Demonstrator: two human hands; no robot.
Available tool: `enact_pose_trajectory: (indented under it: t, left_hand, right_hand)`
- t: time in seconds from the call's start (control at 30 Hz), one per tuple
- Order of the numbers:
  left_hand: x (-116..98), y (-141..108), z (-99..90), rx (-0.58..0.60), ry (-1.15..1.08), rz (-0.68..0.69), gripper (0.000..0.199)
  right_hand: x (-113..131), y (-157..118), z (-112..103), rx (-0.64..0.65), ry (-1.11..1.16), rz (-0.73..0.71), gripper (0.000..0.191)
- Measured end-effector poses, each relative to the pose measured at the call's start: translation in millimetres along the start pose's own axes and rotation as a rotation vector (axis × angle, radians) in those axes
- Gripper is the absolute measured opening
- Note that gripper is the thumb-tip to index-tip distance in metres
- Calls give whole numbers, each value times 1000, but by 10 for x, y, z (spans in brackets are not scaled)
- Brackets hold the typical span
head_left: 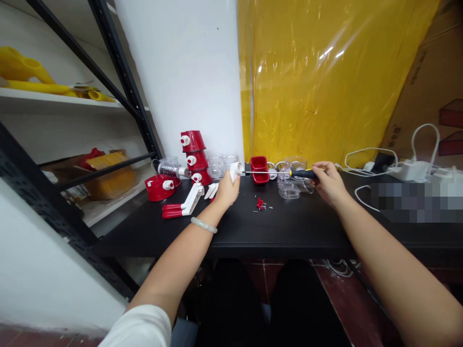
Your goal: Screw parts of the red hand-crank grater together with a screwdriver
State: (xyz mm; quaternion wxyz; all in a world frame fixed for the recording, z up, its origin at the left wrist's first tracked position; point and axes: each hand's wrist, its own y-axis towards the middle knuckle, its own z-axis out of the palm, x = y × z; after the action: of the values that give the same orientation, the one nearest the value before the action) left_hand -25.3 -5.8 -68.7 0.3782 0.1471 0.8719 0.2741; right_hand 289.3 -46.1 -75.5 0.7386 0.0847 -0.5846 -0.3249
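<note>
My left hand (227, 190) is closed round a white plastic part (236, 169) with a round end, most of it hidden by the fingers. In my right hand (330, 182) is a screwdriver (302, 173) with a black and yellow handle, gripped near the handle's end. Its long thin shaft lies level and points left, the tip at or close to the white part. Small screws and red bits (260, 205) lie on the black table (289, 226) below. Left of my left hand rest white crank handles with red grips (181, 209).
Red housings (193, 159) stand stacked at the back left, with another red housing (159, 188) beside them. Behind the screwdriver are red hoppers (259, 169) and clear plastic cups (289, 190). White cables and chargers (412, 168) lie right. A black-framed shelf (133, 106) borders the left.
</note>
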Motion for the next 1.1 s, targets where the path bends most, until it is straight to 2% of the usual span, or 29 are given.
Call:
enact_pose_trajectory:
  t: [0.17, 0.43, 0.7, 0.9, 1.0, 1.1]
  left_hand:
    - [-42, -32, 8, 21, 39, 24, 20]
    - [-151, -60, -56, 67, 143, 12, 22]
    - [-188, -78, -110, 105, 267, 12, 28]
    - [-192, -77, -98, 133, 290, 4, 30]
    - [-159, -62, -85, 115, 304, -1, 31]
    - [-126, -43, -92, 83, 324, -12, 35]
  right_hand:
    - [8, -9, 40, 12, 115, 29, 41]
    - [-65, 104, -4, -121, 111, -26, 38]
    - [-67, 119, -35, -139, 46, -39, 28]
    - [-3, 82, -31, -182, -55, 10, 21]
    - [26, 62, -24, -191, -97, 25, 23]
    - [30, 54, -6, -164, -46, 1, 27]
